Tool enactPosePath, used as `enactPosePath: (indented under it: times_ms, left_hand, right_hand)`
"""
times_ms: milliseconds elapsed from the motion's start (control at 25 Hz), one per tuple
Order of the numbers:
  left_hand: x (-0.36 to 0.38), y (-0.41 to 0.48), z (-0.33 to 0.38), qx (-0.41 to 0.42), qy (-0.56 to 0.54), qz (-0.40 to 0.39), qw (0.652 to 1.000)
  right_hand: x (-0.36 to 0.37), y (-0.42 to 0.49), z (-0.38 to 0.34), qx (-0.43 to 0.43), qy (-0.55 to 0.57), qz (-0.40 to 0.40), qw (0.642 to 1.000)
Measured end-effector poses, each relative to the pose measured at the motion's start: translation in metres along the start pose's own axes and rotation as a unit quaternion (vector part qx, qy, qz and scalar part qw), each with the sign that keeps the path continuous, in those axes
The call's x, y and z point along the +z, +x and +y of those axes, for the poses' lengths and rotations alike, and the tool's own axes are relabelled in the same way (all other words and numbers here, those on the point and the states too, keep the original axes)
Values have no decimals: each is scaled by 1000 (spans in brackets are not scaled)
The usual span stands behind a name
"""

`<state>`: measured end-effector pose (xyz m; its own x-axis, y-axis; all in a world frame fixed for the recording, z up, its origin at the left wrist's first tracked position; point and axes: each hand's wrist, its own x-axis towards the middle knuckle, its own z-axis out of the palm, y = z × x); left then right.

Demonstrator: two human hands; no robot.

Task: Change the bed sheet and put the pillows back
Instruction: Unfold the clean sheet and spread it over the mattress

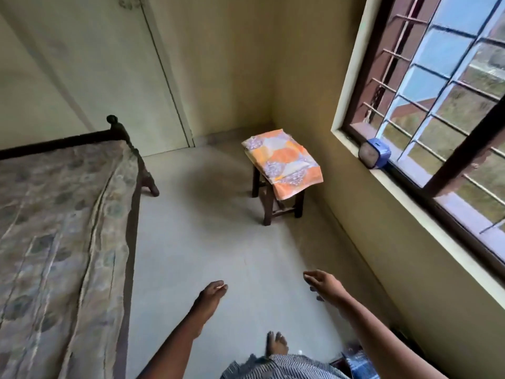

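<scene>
The left hand (210, 295) and the right hand (325, 285) reach out over the floor, both with fingers loosely spread and holding nothing. One folded orange sheet (282, 162) lies on the single wooden stool (266, 212) in the corner beside the window, one end hanging over the seat. One bed (131, 214) stands at the left, well apart from the stool, its patterned mattress (54, 214) cut off by the picture's edge. One small blue clock (374, 157) sits on the sill, its face blurred.
</scene>
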<state>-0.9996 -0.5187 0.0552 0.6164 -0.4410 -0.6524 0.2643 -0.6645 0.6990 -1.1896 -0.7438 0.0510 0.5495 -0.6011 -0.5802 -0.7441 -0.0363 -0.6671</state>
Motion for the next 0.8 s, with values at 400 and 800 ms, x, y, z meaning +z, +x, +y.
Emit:
enactPosePath:
  times_ms: [400, 800]
  left_hand:
    - [-5, 231, 233, 49, 64, -45, 996]
    - [3, 455, 399, -54, 63, -81, 993]
  right_hand:
    - [-94, 237, -136, 76, 214, 48, 973]
    - [-110, 429, -258, 192, 461, 69, 864]
